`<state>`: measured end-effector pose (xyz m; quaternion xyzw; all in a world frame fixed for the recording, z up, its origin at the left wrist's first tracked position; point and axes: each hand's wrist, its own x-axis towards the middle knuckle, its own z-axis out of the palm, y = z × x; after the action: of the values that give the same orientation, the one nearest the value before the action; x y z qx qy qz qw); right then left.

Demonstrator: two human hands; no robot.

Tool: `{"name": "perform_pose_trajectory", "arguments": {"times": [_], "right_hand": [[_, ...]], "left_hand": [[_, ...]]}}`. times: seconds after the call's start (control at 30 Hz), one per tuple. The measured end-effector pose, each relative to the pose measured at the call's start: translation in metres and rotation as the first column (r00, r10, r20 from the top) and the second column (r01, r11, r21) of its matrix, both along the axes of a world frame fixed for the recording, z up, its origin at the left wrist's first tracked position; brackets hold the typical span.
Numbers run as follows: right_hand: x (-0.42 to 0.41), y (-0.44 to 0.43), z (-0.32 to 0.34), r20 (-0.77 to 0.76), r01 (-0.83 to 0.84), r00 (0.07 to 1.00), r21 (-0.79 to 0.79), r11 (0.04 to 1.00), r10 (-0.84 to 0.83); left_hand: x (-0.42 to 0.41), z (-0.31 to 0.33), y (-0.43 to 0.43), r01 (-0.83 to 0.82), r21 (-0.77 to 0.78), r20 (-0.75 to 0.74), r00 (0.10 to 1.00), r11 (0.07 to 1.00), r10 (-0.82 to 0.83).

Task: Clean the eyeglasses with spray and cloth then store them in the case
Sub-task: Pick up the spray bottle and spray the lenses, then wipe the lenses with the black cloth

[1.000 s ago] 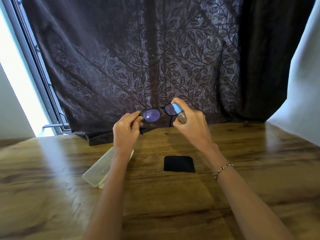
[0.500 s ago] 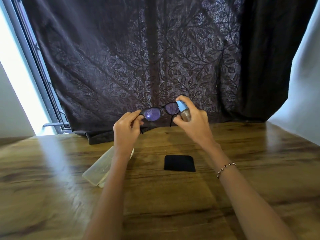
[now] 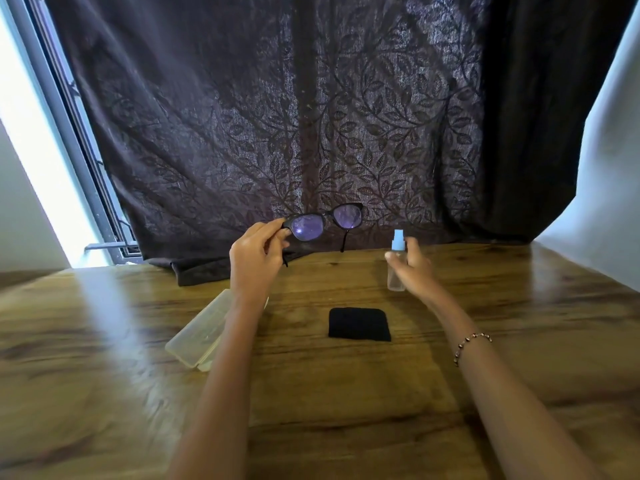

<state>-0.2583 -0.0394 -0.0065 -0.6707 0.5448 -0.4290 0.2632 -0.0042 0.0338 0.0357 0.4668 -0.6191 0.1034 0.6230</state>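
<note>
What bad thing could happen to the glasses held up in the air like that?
The left hand pinches the glasses by just one corner, above the table. They might slip and drop onto the wood. The right hand holds the spray bottle, which is tall and thin, so it may tip over if it is set down carelessly.

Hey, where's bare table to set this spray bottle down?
Bare wood runs right of the cloth, from the bottle in the right hand out to the table edge. The near strip between the forearms, below the cloth, is bare too. Crowded left of the cloth: the case lies under the arm of the left hand, which holds the glasses.
</note>
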Motion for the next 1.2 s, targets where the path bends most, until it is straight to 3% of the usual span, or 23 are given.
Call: {"name": "perform_pose_trajectory", "arguments": {"times": [0.3,0.6,0.67,0.73,0.8,0.87,0.97,1.07,1.2], "right_hand": [[-0.007,-0.003,-0.011,-0.015,0.027,1.000,0.026,0.999,-0.027],[-0.016,0.008,0.000,0.019,-0.011,1.000,0.166,0.986,0.008],[-0.015,0.014,0.009,-0.049,0.069,0.997,0.041,0.997,-0.067],[-0.012,0.022,0.024,-0.136,0.170,0.969,-0.245,0.954,-0.208],[-0.004,0.030,0.040,-0.161,0.118,0.965,-0.440,0.890,-0.208],[0.008,0.039,0.052,-0.260,-0.105,0.965,-0.339,0.935,0.014],[0.033,0.049,0.044,-0.440,-0.374,0.813,0.106,0.921,0.381],[0.051,0.048,0.021,-0.552,-0.360,0.677,0.330,0.873,0.488],[0.058,0.043,0.006,-0.586,-0.355,0.651,0.326,0.876,0.482]], "left_hand": [[0.000,-0.001,-0.001,-0.018,0.002,0.009,1.000,1.000,0.018],[0.000,-0.004,-0.004,-0.009,0.018,0.008,1.000,1.000,0.009],[0.000,-0.005,-0.005,-0.011,0.019,0.005,1.000,1.000,0.011],[0.000,-0.005,-0.006,-0.011,0.022,0.002,1.000,1.000,0.011],[-0.001,-0.006,-0.007,-0.008,0.028,-0.002,1.000,1.000,0.008],[-0.002,-0.007,-0.008,-0.009,0.035,-0.001,1.000,0.999,0.009],[-0.002,-0.007,-0.007,-0.014,0.042,0.003,1.000,0.999,0.014],[-0.001,-0.006,-0.007,-0.020,0.055,-0.008,1.000,0.998,0.020],[-0.001,-0.005,-0.007,-0.031,0.060,-0.031,0.999,0.998,0.033]]}}
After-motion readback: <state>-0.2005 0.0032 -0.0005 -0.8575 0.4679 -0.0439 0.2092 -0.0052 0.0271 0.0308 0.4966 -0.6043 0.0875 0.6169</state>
